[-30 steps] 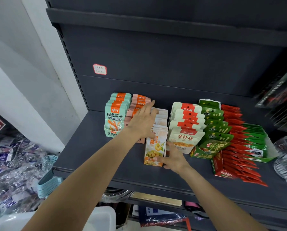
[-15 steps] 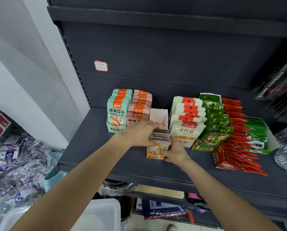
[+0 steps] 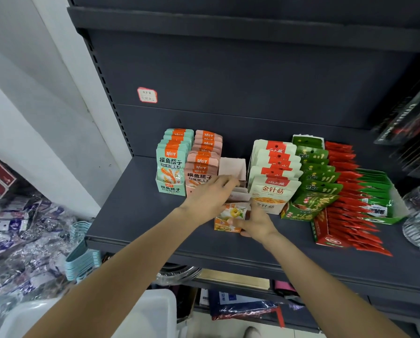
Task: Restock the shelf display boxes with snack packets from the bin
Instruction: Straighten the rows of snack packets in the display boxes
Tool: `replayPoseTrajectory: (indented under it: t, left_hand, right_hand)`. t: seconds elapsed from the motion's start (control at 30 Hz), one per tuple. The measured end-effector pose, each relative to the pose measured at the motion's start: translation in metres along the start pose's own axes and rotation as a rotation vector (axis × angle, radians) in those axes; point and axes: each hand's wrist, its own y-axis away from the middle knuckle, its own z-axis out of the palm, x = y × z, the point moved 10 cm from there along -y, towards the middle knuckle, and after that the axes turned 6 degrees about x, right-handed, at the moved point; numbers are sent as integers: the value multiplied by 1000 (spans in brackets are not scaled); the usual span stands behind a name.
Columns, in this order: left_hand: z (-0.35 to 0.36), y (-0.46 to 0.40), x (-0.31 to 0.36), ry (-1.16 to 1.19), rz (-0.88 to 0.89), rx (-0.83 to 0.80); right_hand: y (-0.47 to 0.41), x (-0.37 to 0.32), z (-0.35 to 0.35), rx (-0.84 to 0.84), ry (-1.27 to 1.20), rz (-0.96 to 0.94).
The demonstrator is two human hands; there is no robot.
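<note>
The left hand (image 3: 207, 200) lay over the packets (image 3: 239, 195) in the orange display box (image 3: 228, 219), fingers spread forward and pressing down on their top edges; whether any finger curled round a packet, I could not tell; the right hand (image 3: 256, 224) cupped the box's front right corner, thumb against its face, its other fingers hidden behind the box; the box sat on the dark shelf (image 3: 136, 215), just under both sets of fingers; just left of the left fingertips stood the pink packets (image 3: 201, 167), and beyond those the teal packets (image 3: 172, 164); touching the right side of the fingers stood the white mushroom packets (image 3: 273, 189); further right, green packets (image 3: 316, 172) and red packets (image 3: 348, 193); below the forearms, a white bin (image 3: 153, 313)
</note>
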Motion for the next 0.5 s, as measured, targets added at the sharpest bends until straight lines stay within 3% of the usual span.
replayPoseTrajectory:
  t: [0.2,0.33,0.43,0.5]
  left_hand:
    - [-5,4,-20,237,-88,65]
    - [-3,18,-40,386,-288,215]
    - [16,33,-55,652,-498,226]
    - [24,38,-56,733,-532,210]
  right_hand:
    - [0,1,1,-9,-12,8]
    - [2,0,1,-15,-17,4]
    - [2,-1,0,-12,-10,0]
    - [2,-1,0,-6,-7,-2]
